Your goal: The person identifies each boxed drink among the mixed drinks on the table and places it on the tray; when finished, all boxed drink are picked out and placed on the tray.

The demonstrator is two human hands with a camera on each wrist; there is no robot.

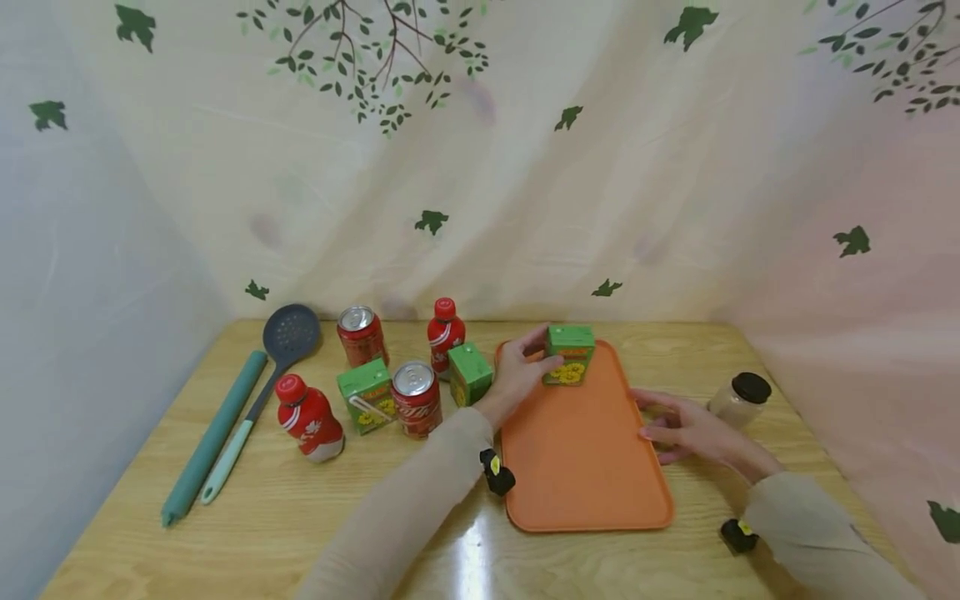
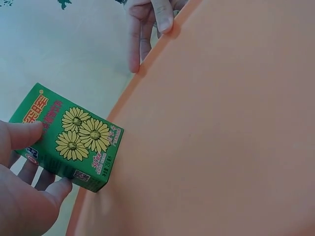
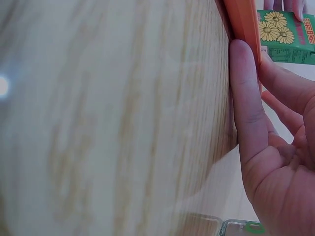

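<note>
My left hand (image 1: 519, 371) grips a green drink carton (image 1: 570, 354) with yellow flowers, thumb on its printed face and fingers round the other side. In the left wrist view the carton (image 2: 78, 135) is tilted, its lower end over the rim of an orange tray (image 1: 585, 467). On the tray's right side, my right hand (image 1: 686, 429) pinches the rim. The right wrist view shows one finger (image 3: 243, 73) low against the tray edge, near the wooden tabletop (image 3: 123, 123).
Left of the tray stand two more green cartons (image 1: 471, 375), two red cans (image 1: 416, 400) and two red bottles (image 1: 311, 421). A skimmer (image 1: 291, 337) and a long teal rod (image 1: 213, 442) lie at far left. A black-lidded jar (image 1: 741, 398) stands behind my right hand.
</note>
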